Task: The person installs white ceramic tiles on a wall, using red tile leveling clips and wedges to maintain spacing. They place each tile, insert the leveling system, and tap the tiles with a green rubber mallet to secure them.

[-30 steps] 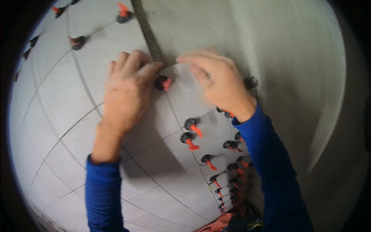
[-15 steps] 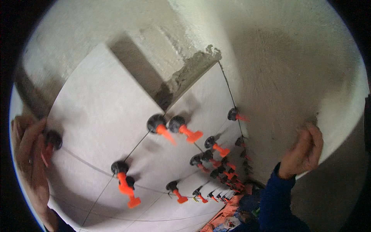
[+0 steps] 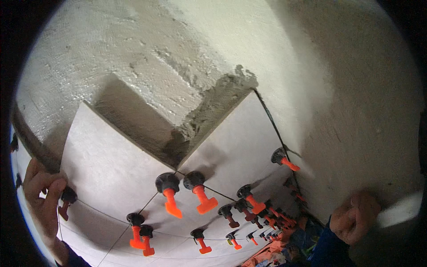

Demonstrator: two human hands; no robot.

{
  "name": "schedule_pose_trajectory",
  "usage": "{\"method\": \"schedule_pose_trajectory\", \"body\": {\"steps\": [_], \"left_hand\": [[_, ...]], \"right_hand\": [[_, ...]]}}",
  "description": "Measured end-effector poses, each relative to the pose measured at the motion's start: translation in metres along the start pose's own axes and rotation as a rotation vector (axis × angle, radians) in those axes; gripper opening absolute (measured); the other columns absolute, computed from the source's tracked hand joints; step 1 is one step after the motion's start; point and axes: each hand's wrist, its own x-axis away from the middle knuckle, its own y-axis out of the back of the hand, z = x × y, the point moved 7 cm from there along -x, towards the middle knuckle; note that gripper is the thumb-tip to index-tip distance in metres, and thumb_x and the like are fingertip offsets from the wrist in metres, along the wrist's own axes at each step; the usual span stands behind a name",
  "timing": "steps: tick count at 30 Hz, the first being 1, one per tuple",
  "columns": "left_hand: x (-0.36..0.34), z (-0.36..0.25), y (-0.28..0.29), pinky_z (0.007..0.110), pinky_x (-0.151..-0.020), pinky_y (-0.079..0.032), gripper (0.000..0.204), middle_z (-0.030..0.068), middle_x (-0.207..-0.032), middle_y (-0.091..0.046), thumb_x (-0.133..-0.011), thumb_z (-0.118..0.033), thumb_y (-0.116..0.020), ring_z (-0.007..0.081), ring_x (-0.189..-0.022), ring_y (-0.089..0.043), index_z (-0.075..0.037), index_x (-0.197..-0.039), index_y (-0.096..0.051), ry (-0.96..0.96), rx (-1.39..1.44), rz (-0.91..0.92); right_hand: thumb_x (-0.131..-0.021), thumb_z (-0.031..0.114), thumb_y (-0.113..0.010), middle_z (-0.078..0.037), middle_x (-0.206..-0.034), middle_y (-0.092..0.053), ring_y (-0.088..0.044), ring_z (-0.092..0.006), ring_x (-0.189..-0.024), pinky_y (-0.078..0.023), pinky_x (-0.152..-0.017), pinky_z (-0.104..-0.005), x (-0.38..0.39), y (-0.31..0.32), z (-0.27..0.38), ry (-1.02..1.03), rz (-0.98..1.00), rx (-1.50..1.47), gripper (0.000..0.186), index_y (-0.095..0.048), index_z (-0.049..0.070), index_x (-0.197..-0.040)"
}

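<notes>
A large pale wall tile (image 3: 115, 155) stands at the left, its top edge bare. My left hand (image 3: 44, 196) is at its left edge, fingers bent and thumb beside a black-and-red tile leveling clip (image 3: 68, 196); what the fingertips hold, if anything, is hidden. Toward the right wall, another pale tile (image 3: 235, 147) slopes up to a corner. Leveling clips with orange T-handles, such as one orange clip (image 3: 200, 193), line the joints. My right hand (image 3: 356, 218) is curled closed close to the plastered right wall; the inside of its fingers cannot be seen.
Between the two upper tiles lies a notch with grey mortar (image 3: 200, 115) along its side. Rough plastered wall (image 3: 124, 49) rises above, and the right wall (image 3: 356, 111) meets it at a corner. Several clips and an orange cloth-like heap (image 3: 269, 253) are at the lower right.
The whole view has shifted, and the tiles and right hand sit lower in it. My left hand's fingers, stretched along the tile edge before, are now bent near the clip. My right hand stays curled.
</notes>
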Motion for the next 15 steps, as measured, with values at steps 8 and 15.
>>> {"method": "schedule_pose_trajectory", "body": {"steps": [8, 15], "left_hand": [[0.005, -0.017, 0.008, 0.028, -0.07, -0.049, 0.006, 0.0056, -0.094, -0.061, -0.089, -0.002, -0.078, 0.0126, -0.083, -0.062, 0.0, -0.094, -0.078, -0.225, -0.044, -0.061], [0.031, -0.011, 0.001, 0.041, -0.096, -0.063, 0.035, 0.0102, -0.126, -0.061, -0.098, -0.004, -0.065, 0.0244, -0.117, -0.066, -0.01, -0.132, -0.074, -0.577, -0.236, -0.151]], "right_hand": [[-0.111, 0.009, -0.051, -0.023, -0.114, -0.073, -0.072, -0.0333, -0.102, -0.059, -0.09, -0.045, 0.013, 0.003, -0.028, -0.039, -0.065, 0.091, 0.024, -0.068, -0.002, -0.124], [-0.111, 0.014, -0.053, -0.023, -0.119, -0.072, -0.072, -0.0338, -0.106, -0.058, -0.094, -0.0441, 0.029, -0.004, -0.055, -0.162, -0.097, 0.229, 0.027, -0.068, -0.002, -0.126]]}}
